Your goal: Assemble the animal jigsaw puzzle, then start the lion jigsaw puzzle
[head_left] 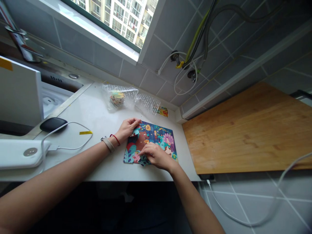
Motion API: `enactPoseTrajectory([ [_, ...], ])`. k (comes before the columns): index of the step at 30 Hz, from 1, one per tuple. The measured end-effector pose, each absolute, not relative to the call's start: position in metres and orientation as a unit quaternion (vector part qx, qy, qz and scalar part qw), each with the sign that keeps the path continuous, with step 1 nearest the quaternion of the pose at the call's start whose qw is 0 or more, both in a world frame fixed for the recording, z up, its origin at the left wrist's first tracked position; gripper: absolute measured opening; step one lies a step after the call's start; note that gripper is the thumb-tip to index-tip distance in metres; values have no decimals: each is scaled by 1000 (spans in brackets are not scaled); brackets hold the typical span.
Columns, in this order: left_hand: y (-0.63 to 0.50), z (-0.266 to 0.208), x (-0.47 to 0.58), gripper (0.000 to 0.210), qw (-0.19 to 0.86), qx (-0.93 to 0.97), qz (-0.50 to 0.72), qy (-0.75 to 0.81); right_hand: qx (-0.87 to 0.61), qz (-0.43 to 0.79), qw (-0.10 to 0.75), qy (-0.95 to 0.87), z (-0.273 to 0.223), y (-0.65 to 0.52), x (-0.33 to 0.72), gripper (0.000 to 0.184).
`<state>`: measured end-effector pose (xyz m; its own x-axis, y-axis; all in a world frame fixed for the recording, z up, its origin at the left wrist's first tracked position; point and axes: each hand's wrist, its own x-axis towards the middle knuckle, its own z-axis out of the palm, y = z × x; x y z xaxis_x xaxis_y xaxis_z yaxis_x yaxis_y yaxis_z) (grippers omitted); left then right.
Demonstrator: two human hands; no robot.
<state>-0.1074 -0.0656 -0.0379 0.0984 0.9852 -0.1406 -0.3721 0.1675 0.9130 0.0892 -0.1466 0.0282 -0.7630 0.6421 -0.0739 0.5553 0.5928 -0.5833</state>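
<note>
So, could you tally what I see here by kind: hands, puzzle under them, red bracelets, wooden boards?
Hands: 2 (left hand, right hand)
Puzzle under them: 1
Red bracelet: 1
Wooden board: 1
Total: 5

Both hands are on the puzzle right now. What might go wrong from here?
The dark leafy piece by the right hand juts past the lower edge of the puzzle; pressing there might bend it. The left hand, at the upper left corner, could nudge the puzzle askew. It also lies near the front edge of the counter, so a loose piece might fall.
</note>
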Motion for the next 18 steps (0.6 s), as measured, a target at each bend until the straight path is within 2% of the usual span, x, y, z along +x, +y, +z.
enactPoseTrajectory([
  [3,-66,-38,-108,62,641,367,533,412,-342,259,101,-898,22,-150,73,38],
  [7,-66,-37,-108,60,642,364,535,411,-442,202,138,-863,22,-174,73,31],
  [12,-66,-37,-107,56,648,364,525,414,-532,173,87,-825,15,-205,87,57],
  [18,-66,-38,-108,62,640,386,525,408,-527,211,121,-815,4,-204,92,50],
])
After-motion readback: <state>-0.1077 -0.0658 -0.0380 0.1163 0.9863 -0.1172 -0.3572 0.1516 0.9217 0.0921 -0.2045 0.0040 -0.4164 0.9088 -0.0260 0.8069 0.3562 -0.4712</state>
